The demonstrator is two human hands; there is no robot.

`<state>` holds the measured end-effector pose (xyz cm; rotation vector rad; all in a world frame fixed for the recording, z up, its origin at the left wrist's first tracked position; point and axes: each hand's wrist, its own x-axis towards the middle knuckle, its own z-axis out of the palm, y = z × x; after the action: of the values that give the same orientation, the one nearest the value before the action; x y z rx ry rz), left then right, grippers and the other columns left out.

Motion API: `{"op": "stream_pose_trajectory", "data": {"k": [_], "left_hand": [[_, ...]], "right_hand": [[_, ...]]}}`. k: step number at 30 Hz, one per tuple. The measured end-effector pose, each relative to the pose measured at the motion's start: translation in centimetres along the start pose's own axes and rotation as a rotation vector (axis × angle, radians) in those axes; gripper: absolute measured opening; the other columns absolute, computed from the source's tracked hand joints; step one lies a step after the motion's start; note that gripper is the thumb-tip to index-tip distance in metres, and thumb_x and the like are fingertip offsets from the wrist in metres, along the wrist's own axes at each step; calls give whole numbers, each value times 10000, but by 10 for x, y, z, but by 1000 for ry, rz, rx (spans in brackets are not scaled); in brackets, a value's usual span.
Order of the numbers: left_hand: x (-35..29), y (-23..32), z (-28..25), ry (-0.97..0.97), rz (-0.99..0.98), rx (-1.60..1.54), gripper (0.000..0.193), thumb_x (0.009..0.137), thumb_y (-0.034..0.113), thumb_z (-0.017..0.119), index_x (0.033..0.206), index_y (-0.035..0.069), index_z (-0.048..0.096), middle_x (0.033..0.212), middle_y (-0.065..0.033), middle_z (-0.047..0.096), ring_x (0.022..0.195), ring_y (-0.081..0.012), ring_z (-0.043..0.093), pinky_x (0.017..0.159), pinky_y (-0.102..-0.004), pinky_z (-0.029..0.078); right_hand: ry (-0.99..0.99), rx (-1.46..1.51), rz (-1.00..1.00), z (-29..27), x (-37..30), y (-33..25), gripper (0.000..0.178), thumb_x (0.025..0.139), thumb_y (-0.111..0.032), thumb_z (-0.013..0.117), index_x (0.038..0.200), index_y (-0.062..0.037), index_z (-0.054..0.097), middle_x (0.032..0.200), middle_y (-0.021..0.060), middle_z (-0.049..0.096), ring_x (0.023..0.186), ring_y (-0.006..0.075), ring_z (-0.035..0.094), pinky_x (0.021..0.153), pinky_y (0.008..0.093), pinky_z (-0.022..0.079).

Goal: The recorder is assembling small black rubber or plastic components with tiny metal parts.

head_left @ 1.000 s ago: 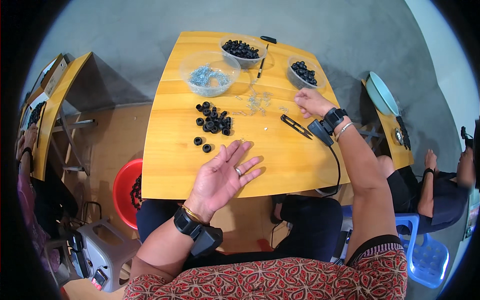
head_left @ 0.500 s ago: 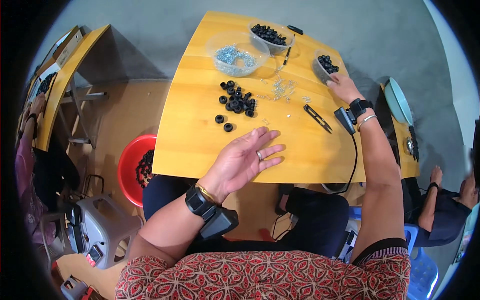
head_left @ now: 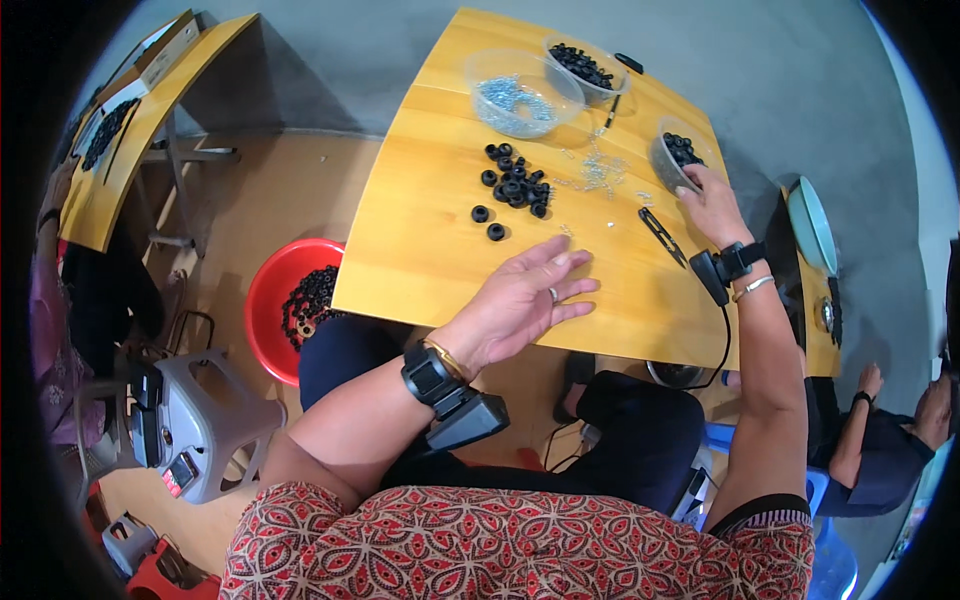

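Above the table's near edge, my left hand (head_left: 525, 300) is palm up with its fingers spread, holding nothing. My right hand (head_left: 712, 205) is closed on the near rim of a small clear bowl (head_left: 662, 166) that contains black round pieces; some fingertips are hidden at the rim. Beyond my left hand lies a loose group of black bead-like pieces with holes (head_left: 516, 188). Small silvery metal bits (head_left: 602, 172) are scattered to their right. Black thread snips (head_left: 661, 237) lie on the table close to my right wrist.
Two larger clear bowls stand at the back: one with silvery-blue small pieces (head_left: 515, 100), one with black pieces (head_left: 580, 66). A slim black tool (head_left: 611, 112) lies beside them. A red basin (head_left: 262, 300) sits on the floor at left. Other people sit at tables on both sides.
The small bowl has slid slightly nearer to me along with my right hand. My left hand stays open, palm up. The whole view has shifted and tilted a little.
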<state>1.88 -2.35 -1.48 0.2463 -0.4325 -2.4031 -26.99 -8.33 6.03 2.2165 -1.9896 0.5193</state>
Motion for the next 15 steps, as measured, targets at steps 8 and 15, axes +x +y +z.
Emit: {"op": "stream_pose_trajectory", "data": {"k": [8,15], "left_hand": [[-13,7,-1,-304,-95,268,287,857,211,470,947,-47,554,950,-163,582,908,-215,566,837,-305,427],[-20,11,-4,-346,-136,291,294,851,233,483,932,-39,563,892,-143,598,867,-200,580,813,-299,439]], "right_hand": [[-269,355,-169,15,-17,-117,133,772,-102,533,842,6,502,647,141,527,593,226,517,548,300,403],[-397,239,-177,47,-22,-148,146,760,-101,521,809,22,458,746,222,548,750,379,528,632,406,418]]}}
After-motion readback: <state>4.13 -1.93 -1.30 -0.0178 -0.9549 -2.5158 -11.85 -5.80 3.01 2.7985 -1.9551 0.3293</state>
